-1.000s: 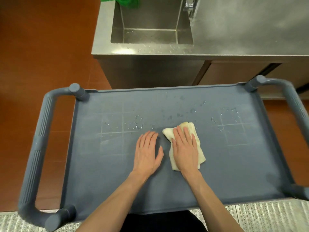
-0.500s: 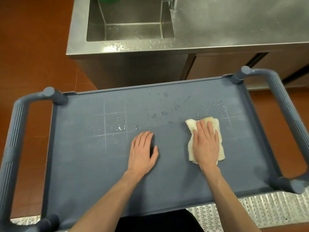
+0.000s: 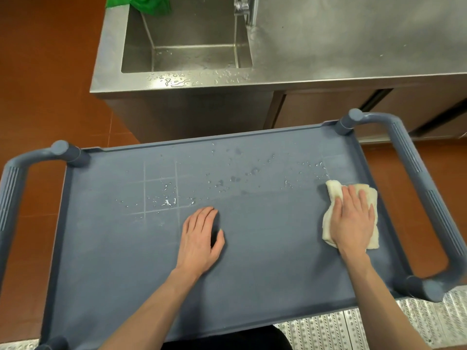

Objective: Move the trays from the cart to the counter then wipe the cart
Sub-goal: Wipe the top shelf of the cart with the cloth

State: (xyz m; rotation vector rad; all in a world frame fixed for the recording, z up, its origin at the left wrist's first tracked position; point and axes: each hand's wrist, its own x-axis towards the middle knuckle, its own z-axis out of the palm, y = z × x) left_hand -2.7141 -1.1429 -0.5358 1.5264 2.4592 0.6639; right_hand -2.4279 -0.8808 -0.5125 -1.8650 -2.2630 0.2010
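A steel sink [image 3: 187, 55] is sunk into the far worktop, its basin wet at the bottom, with water drops beaded along its front rim. A green cloth [image 3: 141, 5] hangs over the sink's back left corner. A chrome tap [image 3: 246, 7] stands at the basin's right edge. Below, red-brown floor [image 3: 45, 79]; nearest, a studded metal plate [image 3: 366, 327].

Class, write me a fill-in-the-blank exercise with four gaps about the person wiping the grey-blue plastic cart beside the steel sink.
1. The right hand presses a folded cream cloth onto the ____ end of the grey-blue plastic cart top.
2. The left hand lies flat and holds ____.
3. Water droplets lie on the cart's ____ half.
4. A ____ cloth hangs on the steel sink's far-left corner.

Missing words: right; nothing; far; green
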